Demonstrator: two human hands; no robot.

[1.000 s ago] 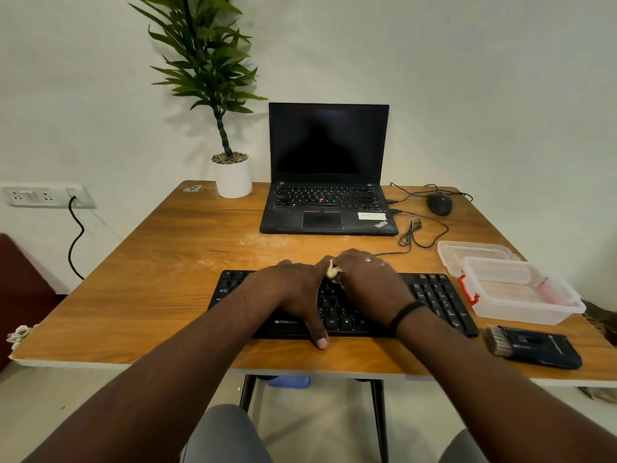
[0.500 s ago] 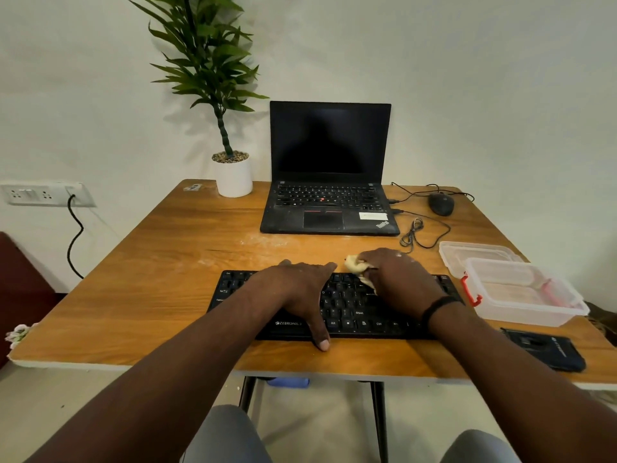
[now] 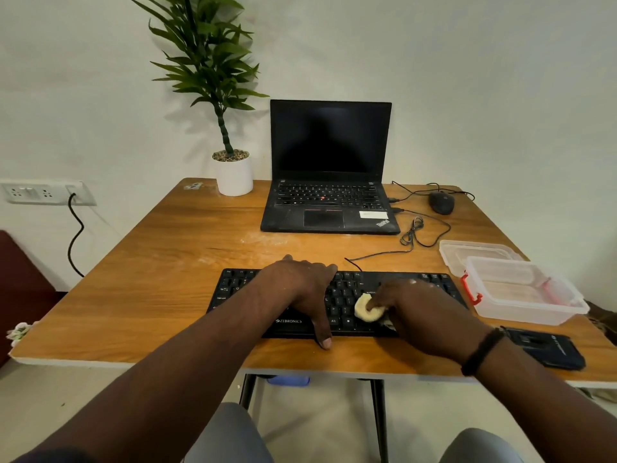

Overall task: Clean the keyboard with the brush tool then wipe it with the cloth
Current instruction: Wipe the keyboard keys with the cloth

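Wipe stage, by the look of it. Keyboard (image 3: 337, 304) sits at the near edge of the desk (image 3: 160, 269), directly in front of the laptop (image 3: 329, 182). Left hand (image 3: 298, 289) lies flat over the keyboard's left-centre keys, fingers straight, thumb reaching off the front edge onto the desk. It grasps nothing & prob. serves to pin the board so it won't slide under the rubbing. Right hand (image 3: 417, 312) is on the keyboard's right half, fingers curled and pressing a small pale wad, the cloth (image 3: 367, 307), down onto the keys near the middle; the wad bulges out at the fingertips, so the grip looks tight & bunched for working between keycaps.

Brush tool (image 3: 544, 347), dark & flat, lies just right of the keyboard near the desk's front edge, partly behind the right wrist and well clear of the wiping, so brushing is likely finished. Clear plastic box (image 3: 521, 289), its lid (image 3: 477, 250) tucked under the far side, sits right of the keyboard too. Mouse (image 3: 441, 202) & its slack cable are beyond, beside the laptop.
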